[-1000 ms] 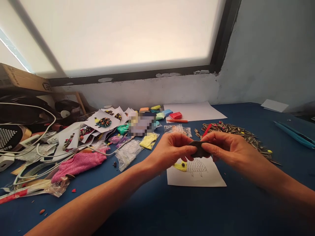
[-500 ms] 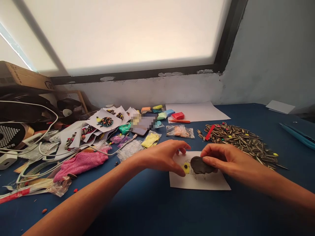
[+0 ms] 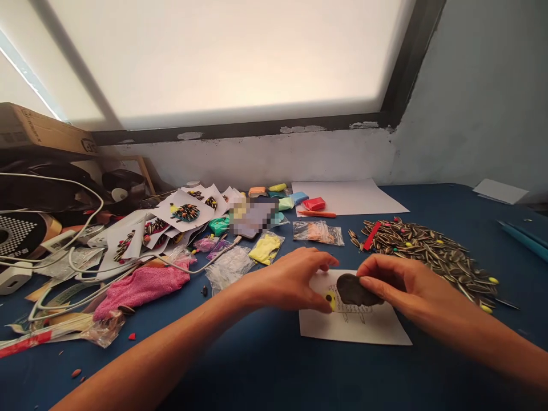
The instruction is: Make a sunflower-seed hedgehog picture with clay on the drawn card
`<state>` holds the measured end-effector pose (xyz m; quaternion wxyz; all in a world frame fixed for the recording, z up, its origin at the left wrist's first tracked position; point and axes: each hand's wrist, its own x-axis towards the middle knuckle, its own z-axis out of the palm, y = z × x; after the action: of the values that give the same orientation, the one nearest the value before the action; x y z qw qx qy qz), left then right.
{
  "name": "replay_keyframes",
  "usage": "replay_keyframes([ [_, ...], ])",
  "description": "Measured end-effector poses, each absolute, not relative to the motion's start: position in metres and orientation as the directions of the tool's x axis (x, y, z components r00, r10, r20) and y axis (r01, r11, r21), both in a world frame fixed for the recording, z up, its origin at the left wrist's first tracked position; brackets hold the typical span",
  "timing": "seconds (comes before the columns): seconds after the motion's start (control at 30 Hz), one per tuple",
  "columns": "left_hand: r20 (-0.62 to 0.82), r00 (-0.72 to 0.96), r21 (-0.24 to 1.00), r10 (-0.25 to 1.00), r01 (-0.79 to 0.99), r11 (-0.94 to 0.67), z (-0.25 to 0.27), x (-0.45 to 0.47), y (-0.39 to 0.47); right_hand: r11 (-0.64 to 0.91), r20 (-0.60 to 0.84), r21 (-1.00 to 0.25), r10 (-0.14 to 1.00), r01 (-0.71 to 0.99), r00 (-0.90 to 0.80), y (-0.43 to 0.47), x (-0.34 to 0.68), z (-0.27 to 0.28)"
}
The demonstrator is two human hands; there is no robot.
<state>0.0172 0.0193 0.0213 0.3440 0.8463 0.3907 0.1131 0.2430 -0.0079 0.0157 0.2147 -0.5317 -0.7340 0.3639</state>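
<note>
Head camera view gives me the right hand (image 3: 396, 288) with its thumb and fingers clamped on the right edge of a flattened piece of black clay (image 3: 353, 291). This clay is just left of that hand, over the sheet of white paper (image 3: 385, 331), and it covers most of a drawn animal body; two drawn legs (image 3: 362, 318) show below. Whether its underside touches the paper, I cannot tell. The left hand (image 3: 299, 279) holds nothing that I can see: its thumb and fingers are apart, with the thumb tip beside the yellow clay head (image 3: 333, 303). Away from the right hand, on its far side, the heap of sunflower seeds (image 3: 428, 254) spreads on the blue worktop (image 3: 265, 371), with a red strip (image 3: 372, 236) on it.

I judge the black clay to be light, soft and perhaps a little sticky. It may stretch, sag or take finger marks, so I would hold only the rim, with flat fingertips and small pressure, and support the free side, nearest the left hand, from below.
</note>
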Motion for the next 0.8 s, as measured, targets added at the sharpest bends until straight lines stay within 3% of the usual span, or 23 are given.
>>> replay_keyframes([
  [0.1, -0.002, 0.602, 0.762, 0.798, 0.518, -0.388, 0.029, 0.019, 0.018, 0.179, 0.014, -0.82, 0.956, 0.544, -0.294, -0.009, 0.243, 0.019],
  [0.17, -0.041, 0.577, 0.828, 0.816, 0.476, -0.295, 0.033, 0.023, 0.016, 0.203, 0.086, -0.839, 0.966, 0.504, -0.245, -0.01, 0.241, 0.021],
  [0.27, -0.077, 0.579, 0.942, 0.811, 0.308, -0.131, 0.033, 0.033, 0.011, 0.243, 0.168, -0.844, 0.967, 0.479, -0.194, -0.013, 0.239, 0.022],
  [0.37, -0.055, 0.48, 0.988, 0.876, 0.152, -0.022, 0.03, 0.041, 0.007, 0.265, 0.217, -0.827, 0.964, 0.495, -0.154, -0.015, 0.237, 0.023],
  [0.6, -0.014, 0.533, 1.0, 0.846, -0.012, 0.024, 0.02, 0.048, 0.001, 0.253, 0.213, -0.881, 0.967, 0.399, -0.143, -0.018, 0.233, 0.019],
  [0.8, 0.082, 0.336, 0.996, 0.938, -0.046, -0.071, 0.009, 0.057, -0.007, 0.215, 0.189, -0.908, 0.976, 0.361, -0.106, -0.023, 0.232, 0.021],
])
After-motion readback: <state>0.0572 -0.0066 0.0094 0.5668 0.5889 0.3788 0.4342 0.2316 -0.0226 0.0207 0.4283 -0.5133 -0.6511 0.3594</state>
